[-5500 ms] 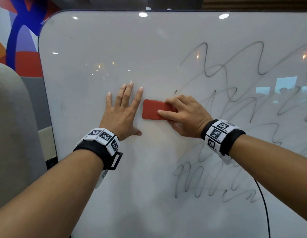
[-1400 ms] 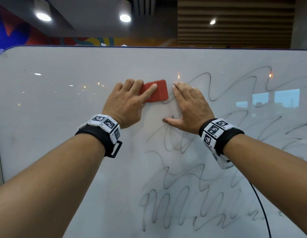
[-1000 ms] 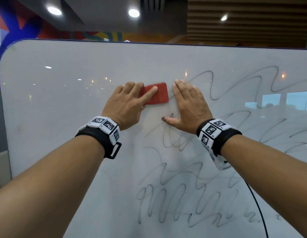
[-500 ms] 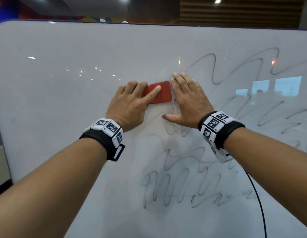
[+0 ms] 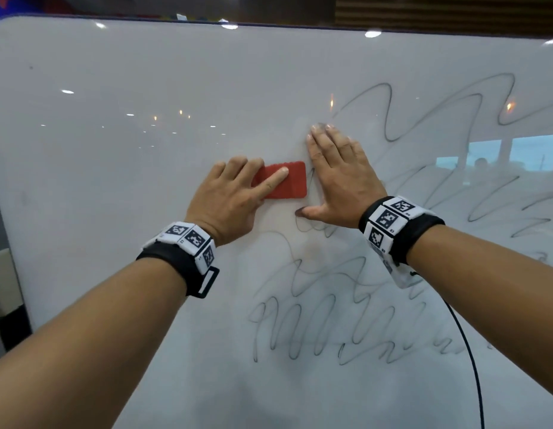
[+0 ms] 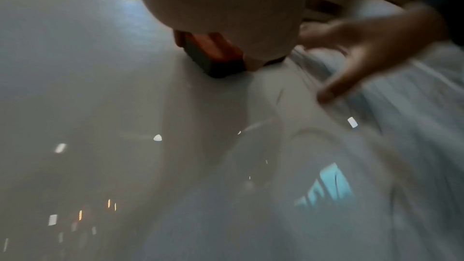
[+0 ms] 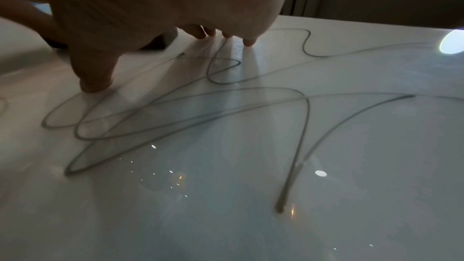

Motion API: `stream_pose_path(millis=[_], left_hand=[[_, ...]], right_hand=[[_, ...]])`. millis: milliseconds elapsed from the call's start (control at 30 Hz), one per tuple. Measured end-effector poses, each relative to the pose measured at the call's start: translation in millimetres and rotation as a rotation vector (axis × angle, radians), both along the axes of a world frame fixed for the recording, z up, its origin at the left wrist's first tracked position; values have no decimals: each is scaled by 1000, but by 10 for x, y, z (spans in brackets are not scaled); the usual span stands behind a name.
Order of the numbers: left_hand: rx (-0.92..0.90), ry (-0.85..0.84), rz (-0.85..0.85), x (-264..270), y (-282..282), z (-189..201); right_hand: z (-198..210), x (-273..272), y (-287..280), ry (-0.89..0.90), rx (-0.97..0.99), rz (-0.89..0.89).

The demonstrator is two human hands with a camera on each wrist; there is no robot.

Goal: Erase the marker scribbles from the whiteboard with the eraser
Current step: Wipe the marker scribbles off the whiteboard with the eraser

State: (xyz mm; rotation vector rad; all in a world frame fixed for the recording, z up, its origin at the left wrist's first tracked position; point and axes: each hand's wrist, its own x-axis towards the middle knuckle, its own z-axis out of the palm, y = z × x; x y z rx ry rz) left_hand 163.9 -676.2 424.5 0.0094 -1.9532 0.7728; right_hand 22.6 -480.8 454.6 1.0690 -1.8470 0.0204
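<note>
A: Item one: red rectangular foam-backed eraser (image 5: pixel 283 184), dark felt face flat against the large glossy white whiteboard (image 5: pixel 145 134), near mid-board, at the left limit of the scribbles.

B: Holder?

A: Left hand (image 5: pixel 230 201), fingers curled over its left end, index finger laid along the red back. Clasping and pressing it.

B: Item two?

A: Right hand (image 5: pixel 340 178), fingers straight, palm flat on the board just right of the eraser. Grasping nothing.

B: Item three?

A: Thin grey looping marker scribbles (image 5: pixel 324 329), running beneath the right hand, below both wrists and out toward the right edge. The left part of the board carries no lines.

B: Hazards?

A: The eraser's rightward path is blocked by the flat right hand; a stroke would likely strike it. That palm lies over ink and could smear it. The one-ended hold may let the pad tilt and skip lines.
</note>
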Motion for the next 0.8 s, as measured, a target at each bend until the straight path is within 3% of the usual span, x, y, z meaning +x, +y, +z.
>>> stream_pose_path(millis=[100, 233, 300, 367, 467, 600, 700, 800], left_hand=[[257, 191, 16, -16, 79, 69], [-42, -39, -20, -21, 54, -268], [-77, -58, -26, 28, 21, -300], [-52, -28, 4, 14, 15, -238], [152, 104, 35, 11, 83, -200], [-5, -53, -23, -8, 104, -543], [-75, -83, -29, 28, 36, -535], [81, 13, 23, 33, 51, -439]], right_hand=[[-2, 4, 6, 1, -6, 10], [-27, -3, 20, -8, 16, 3], [-62, -9, 20, -2, 36, -2], [-78, -12, 33, -1, 43, -7], [-108, -12, 52, -5, 42, -1], [-178, -19, 77, 5, 61, -5], [-231, -34, 99, 21, 66, -6], [-238, -26, 105, 8, 73, -7]])
